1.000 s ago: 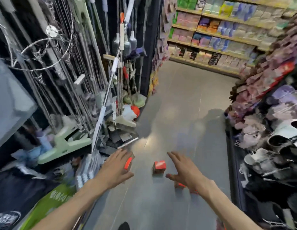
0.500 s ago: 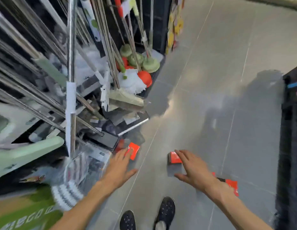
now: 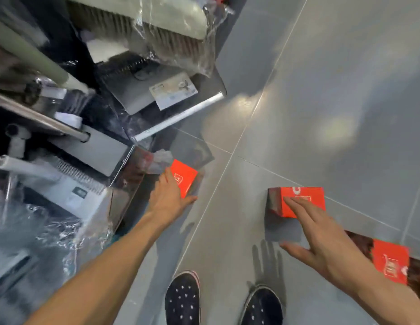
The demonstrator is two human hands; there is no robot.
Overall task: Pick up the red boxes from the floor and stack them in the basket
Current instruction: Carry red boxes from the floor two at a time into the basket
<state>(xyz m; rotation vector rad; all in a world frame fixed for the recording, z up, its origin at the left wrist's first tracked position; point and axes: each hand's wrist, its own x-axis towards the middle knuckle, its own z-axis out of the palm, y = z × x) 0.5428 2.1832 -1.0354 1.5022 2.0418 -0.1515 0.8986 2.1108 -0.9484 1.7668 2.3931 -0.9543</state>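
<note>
Under both hands the grey floor (image 3: 321,95) holds all three red boxes: one at the spread right hand (image 3: 321,233), its fingers over the box (image 3: 305,200), one behind that wrist (image 3: 389,261), one touching the open left hand (image 3: 168,198), box (image 3: 184,179). Nothing is lifted, and no basket shows. Compared with half a second ago, the view has dropped closer and both hands have reached their boxes.

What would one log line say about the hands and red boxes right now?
left hand: open, reaching left box | right hand: open, over middle box | third box: on floor | basket: unseen
</note>
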